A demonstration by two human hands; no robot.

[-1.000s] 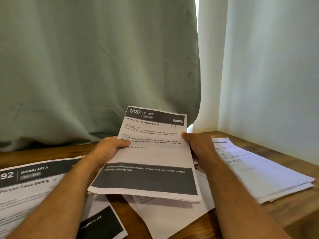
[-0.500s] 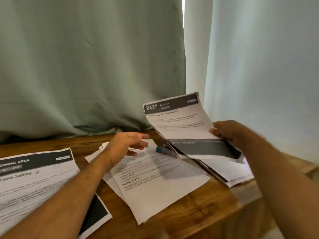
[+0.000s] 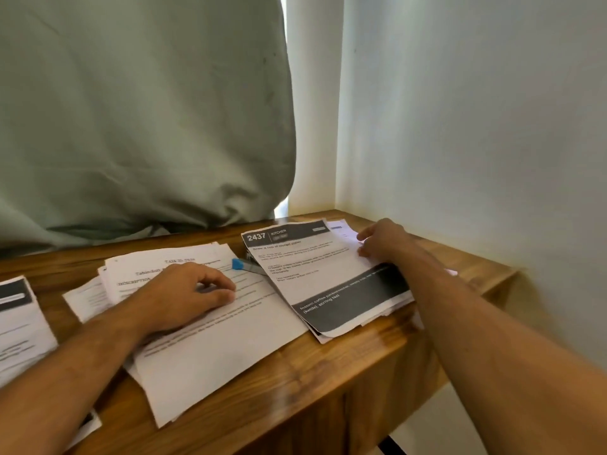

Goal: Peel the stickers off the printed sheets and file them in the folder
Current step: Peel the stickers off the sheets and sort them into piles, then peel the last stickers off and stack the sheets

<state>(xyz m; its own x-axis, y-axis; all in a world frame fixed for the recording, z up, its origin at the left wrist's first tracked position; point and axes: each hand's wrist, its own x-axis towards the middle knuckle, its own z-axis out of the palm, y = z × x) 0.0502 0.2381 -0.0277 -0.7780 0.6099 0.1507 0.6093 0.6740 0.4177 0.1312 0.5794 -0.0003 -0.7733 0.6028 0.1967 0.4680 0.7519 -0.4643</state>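
Spanning the scene, the wooden table (image 3: 328, 382) carries three groups of printed sheets. Middle stack (image 3: 210, 339) lies under the left hand (image 3: 184, 297), whose fingers (image 3: 220, 292) curl loosely, pressing paper and pinching nothing. At the right, the "2437 Kitchen" sheet (image 3: 315, 274) tops a pile near the table's edge, with the right hand (image 3: 382, 241) resting flat on its far corner, fingers spread. A small blue-tipped object (image 3: 239, 264) peeks out between the stacks. No folder or sticker is visible. The right pile could likely slide off if nudged carelessly.
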